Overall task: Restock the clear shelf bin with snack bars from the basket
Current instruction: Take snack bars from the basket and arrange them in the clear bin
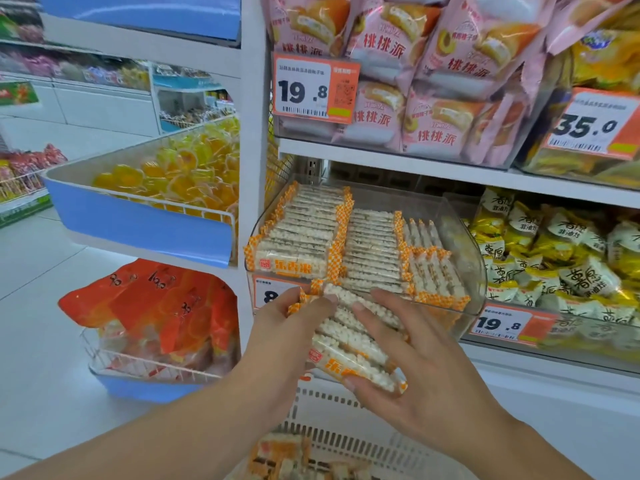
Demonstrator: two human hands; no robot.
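Right in front of the clear shelf bin [464, 237], both hands, left hand [287, 327] and right hand [408, 344], have fingers wrapped round a stack of snack bars [349, 344], mid-carry from the basket [332, 417]; next they probably need lifting over the bin's front lip.

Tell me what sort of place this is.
Most likely a snack shop or supermarket aisle: orange price tags hang on the shelf bins, packaged cakes fill the upper shelf, and both hands hold snack bars before a clear bin.
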